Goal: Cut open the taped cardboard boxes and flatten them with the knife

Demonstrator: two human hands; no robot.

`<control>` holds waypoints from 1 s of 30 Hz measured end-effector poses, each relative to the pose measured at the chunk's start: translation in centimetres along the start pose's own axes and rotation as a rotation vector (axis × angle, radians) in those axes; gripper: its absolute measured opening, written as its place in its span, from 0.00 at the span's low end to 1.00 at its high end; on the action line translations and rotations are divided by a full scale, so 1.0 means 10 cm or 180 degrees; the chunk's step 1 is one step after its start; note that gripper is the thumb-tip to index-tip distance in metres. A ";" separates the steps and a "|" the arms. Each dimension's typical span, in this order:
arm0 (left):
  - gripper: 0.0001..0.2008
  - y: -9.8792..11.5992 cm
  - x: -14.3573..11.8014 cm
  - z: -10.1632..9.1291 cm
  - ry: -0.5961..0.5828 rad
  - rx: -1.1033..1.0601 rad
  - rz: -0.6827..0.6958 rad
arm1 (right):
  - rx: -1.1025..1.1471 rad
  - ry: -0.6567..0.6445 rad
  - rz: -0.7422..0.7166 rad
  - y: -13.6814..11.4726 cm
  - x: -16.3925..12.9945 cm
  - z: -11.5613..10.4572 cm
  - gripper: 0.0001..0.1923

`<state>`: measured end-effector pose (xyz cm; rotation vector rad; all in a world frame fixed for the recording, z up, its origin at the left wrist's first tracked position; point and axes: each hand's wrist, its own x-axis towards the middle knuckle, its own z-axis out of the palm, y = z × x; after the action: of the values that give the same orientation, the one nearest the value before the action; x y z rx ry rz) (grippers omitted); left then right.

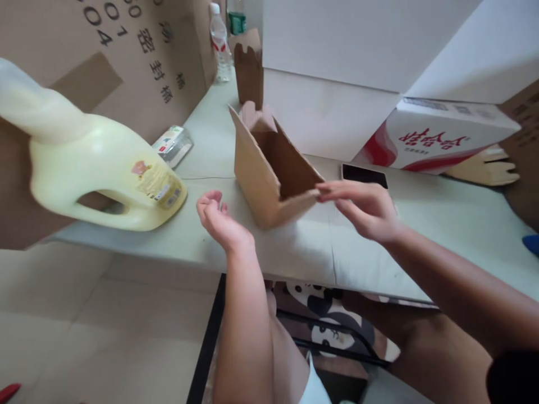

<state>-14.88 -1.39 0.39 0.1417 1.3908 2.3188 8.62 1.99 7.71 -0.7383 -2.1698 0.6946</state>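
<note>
A small brown cardboard box point(256, 174) stands on the pale-covered table with its top open and flaps raised. My right hand point(364, 207) is at the box's near right corner, its fingers stretched out and the fingertips touching the end of a flap. To the left of the box, my left hand point(219, 221) is held above the table, apart from the cardboard. Its fingers are loosely bent, and nothing shows in them. Part of the box's inside is hidden by its walls.
A large pale-yellow jug point(101, 163) leans into view at left, beside a big printed carton point(138, 67). A clear bottle point(219, 42) and another brown box point(249, 73) stand behind. A phone point(364, 175), a red-and-white carton point(438, 134) and white boxes point(328, 112) occupy the right.
</note>
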 end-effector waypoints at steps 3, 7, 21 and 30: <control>0.09 -0.01 -0.10 0.09 -0.0593 -0.0044 0.0057 | -0.0195 -0.0054 -0.0002 -0.21 -0.66 -0.45 0.19; 0.16 -0.13 -0.35 0.23 -0.1805 -0.0212 -0.0307 | -0.0363 0.0266 -0.0047 -0.30 -1.26 -0.84 0.23; 0.20 -0.47 -0.94 0.62 -0.2968 0.0479 0.0697 | -0.0967 0.2017 0.0486 0.54 -1.55 -0.69 0.16; 0.17 -0.55 -0.93 0.57 -0.2743 0.0816 0.0913 | 0.0080 0.1120 0.0262 0.51 -1.73 -0.50 0.21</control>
<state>-3.04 1.66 -0.30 1.3110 1.2176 1.8557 23.77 -5.05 -0.68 -0.8702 -1.8168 0.5828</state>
